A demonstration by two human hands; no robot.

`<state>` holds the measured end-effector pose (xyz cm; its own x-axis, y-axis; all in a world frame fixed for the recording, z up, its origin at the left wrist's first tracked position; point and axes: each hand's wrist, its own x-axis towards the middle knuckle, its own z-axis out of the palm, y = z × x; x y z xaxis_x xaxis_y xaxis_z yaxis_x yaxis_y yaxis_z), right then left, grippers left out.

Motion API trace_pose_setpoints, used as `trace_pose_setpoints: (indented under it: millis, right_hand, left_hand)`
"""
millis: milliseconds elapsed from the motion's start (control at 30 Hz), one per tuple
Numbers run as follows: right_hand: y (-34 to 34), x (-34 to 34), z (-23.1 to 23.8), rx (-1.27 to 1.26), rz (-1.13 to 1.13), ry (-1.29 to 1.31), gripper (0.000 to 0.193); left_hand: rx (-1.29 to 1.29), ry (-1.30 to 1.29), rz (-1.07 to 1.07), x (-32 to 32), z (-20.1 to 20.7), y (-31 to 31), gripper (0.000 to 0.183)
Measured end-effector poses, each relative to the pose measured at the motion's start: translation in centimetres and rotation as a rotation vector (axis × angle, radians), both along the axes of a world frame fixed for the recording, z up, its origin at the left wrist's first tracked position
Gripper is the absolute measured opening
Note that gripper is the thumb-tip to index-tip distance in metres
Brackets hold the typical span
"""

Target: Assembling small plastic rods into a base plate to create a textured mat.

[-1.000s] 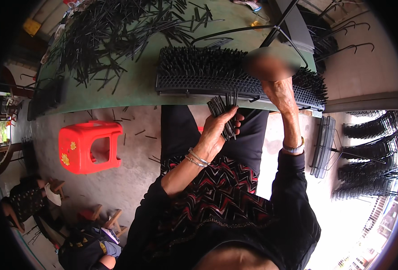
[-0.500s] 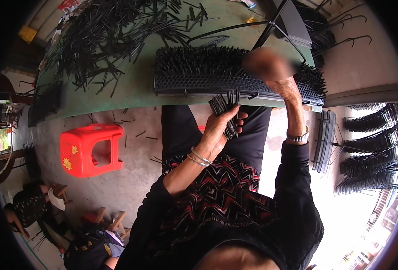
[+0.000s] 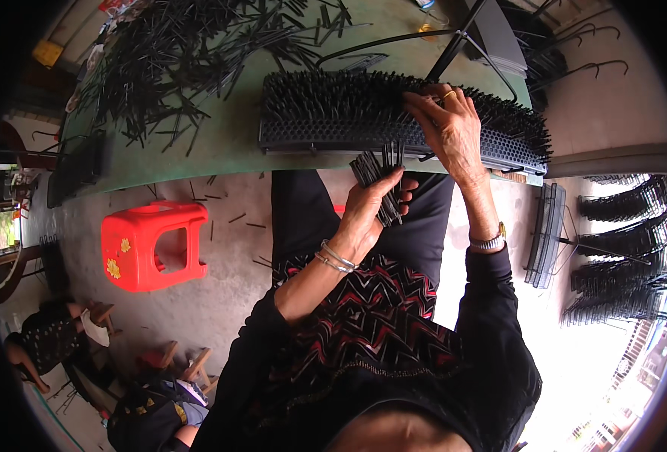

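My left hand (image 3: 372,202) is closed around a bundle of thin black strips (image 3: 368,170), held over my lap just in front of the table edge. Some strips fan upward past the thumb. A long black perforated rack (image 3: 326,137) lies along the near edge of the table, its honeycomb holes bristling with upright black strips (image 3: 311,98). Over the middle-right of this rack, my right hand (image 3: 454,134) reaches down with thumb and fingers pinched together among the strips. Whatever sits between those fingertips is too small to make out.
Loose black strips (image 3: 160,68) lie heaped on the green table (image 3: 228,143). A metal rod frame (image 3: 454,47) stands behind the rack. On the floor at left is a red plastic stool (image 3: 152,245). Black wire racks (image 3: 624,241) are stacked at right. Another person (image 3: 152,414) sits at lower left.
My right hand has moved slightly left and toward me along the rack, its fingers now down at the strips. The left hand keeps its bundle nearly in place.
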<state>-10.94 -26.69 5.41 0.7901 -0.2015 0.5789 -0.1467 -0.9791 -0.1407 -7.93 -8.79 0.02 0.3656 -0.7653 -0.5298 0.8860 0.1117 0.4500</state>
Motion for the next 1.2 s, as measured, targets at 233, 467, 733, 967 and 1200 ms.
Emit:
trace_pose_setpoints:
  millis: [233,467,733,967,1200]
  right_hand:
    - [0.0,0.2,-0.9,-0.031,0.023,0.002,0.03]
    - [1.7,-1.8,0.4,0.614,-0.087,0.145,0.03]
    - [2.6,-4.2,0.4,1.234,0.058,0.3,0.022]
    - [2.1,-4.4,0.8,1.221,0.112,0.317,0.021]
    - [1.1,-4.8,2.1,1.137,0.005,0.189,0.011]
  left_hand:
    - [0.053,-0.038,-0.023,-0.2,1.0,0.0,0.025]
    - [0.027,-0.006,-0.002,-0.1,0.4,0.1,0.019]
    - [0.062,-0.062,-0.031,-0.4,1.4,-0.1,0.02]
    - [0.09,-0.154,-0.11,-0.4,1.5,-0.1,0.025]
    - [0.044,-0.015,-0.001,0.0,0.3,-0.9,0.021]
